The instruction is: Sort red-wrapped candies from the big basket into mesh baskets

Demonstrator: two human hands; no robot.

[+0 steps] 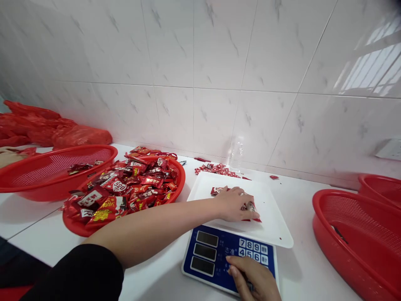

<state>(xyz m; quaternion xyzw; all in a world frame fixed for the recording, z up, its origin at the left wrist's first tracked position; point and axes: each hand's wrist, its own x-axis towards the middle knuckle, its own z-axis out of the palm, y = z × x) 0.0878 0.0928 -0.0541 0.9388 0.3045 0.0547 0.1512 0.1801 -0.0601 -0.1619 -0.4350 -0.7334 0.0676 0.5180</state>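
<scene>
Red candy packets [250, 207] lie on the scale tray [275, 225] under the flat, spread left hand [233, 204] — right hand [253, 279], fingers curled, presses the keypad [253, 252] just below.

Candy packing room, scale [230, 255], red baskets [351, 234]

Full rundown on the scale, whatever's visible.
The scale sits on the white counter between the candy-filled red basket and an almost empty red basket. It has a blue front panel with three dark, blank display windows and a white number keypad, topped by a white, plastic-looking weighing tray. The left hand presses red-wrapped candies on the tray; the right hand rests on the keypad's lower edge.
</scene>
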